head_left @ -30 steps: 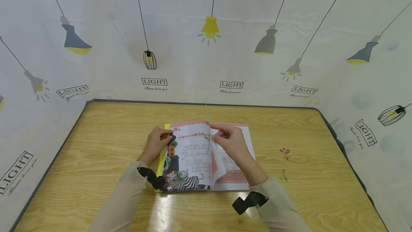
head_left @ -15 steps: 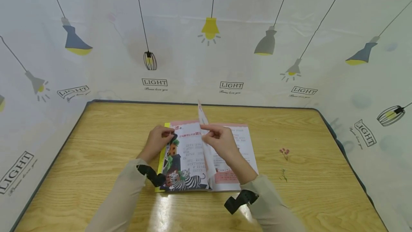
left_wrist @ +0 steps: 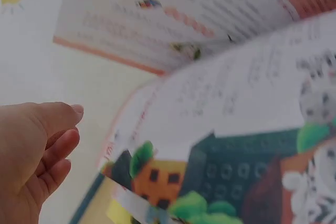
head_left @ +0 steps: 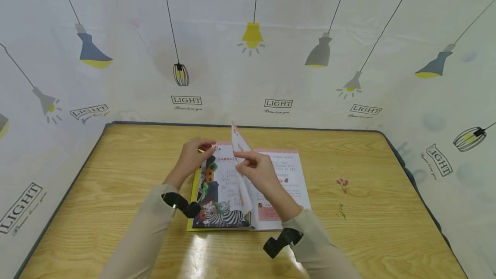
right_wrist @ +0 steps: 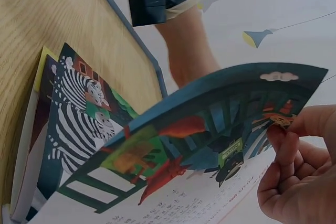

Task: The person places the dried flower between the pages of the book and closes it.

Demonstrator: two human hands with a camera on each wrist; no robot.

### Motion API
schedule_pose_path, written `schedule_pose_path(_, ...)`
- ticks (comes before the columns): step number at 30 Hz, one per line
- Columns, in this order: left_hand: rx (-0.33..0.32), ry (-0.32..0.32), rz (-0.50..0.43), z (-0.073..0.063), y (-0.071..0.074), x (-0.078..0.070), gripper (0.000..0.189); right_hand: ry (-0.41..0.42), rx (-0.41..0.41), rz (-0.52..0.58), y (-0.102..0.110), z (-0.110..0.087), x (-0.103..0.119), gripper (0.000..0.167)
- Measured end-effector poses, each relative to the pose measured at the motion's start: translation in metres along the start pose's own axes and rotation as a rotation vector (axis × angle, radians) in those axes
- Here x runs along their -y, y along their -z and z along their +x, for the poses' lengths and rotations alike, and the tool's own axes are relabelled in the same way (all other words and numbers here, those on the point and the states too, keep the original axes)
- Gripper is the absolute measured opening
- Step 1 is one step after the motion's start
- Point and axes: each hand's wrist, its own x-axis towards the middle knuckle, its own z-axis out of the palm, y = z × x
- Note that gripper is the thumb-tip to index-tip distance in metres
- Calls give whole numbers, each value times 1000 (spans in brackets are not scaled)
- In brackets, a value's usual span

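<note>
An illustrated book (head_left: 221, 184) lies spread on the table, zebras and buildings printed on its left page. My right hand (head_left: 257, 170) pinches a single page (head_left: 240, 141) by its edge and holds it raised, curving over the left side. In the right wrist view, the thumb and index finger of that right hand (right_wrist: 307, 166) grip the edge of the page (right_wrist: 210, 124), which has a coloured picture. My left hand (head_left: 190, 156) hovers at the book's upper left corner. In the left wrist view, the left hand (left_wrist: 42, 150) is apart from the paper, fingers loosely bent.
Yellow cover (head_left: 190, 223) shows along the book's left edge. The wooden table (head_left: 128, 171) has small flower prints (head_left: 342, 183) on the right. A white curtain (head_left: 217, 16) printed with lamps surrounds the table. A black wrist camera (head_left: 180, 205) is strapped to each sleeve.
My right hand has moved left with the page, swinging it from the right side over the left page. My left hand has lifted off the left page's edge and moved slightly up.
</note>
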Motion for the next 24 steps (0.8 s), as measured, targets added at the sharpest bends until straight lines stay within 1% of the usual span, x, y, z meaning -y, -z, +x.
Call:
schedule_pose_path(2,-3,-35,0,3,3,-8,29,-4,8,-8,-2,-3,8,33)
schedule_pose_path(4,3,-54,-9,5,5,-17,30,-6,13,-17,-5,-6,16,33)
schedule_pose_path(6,14,-66,-27,5,8,-26,32,-4,13,-21,-7,-8,19,32)
schedule_pose_path(9,28,-63,-72,6,11,-40,32,1,13,-21,-10,-8,21,32)
schedule_pose_path(11,44,-66,-103,6,13,-45,32,3,18,-23,-11,-8,21,32)
schedule_pose_path(13,60,-66,-123,6,14,-49,30,0,23,-25,-13,-7,21,32)
schedule_pose_path(17,88,-52,-127,4,14,-52,29,8,30,-27,-16,-7,20,32)
schedule_pose_path(24,80,-58,-87,2,15,-55,27,31,38,-24,-21,-6,15,32)
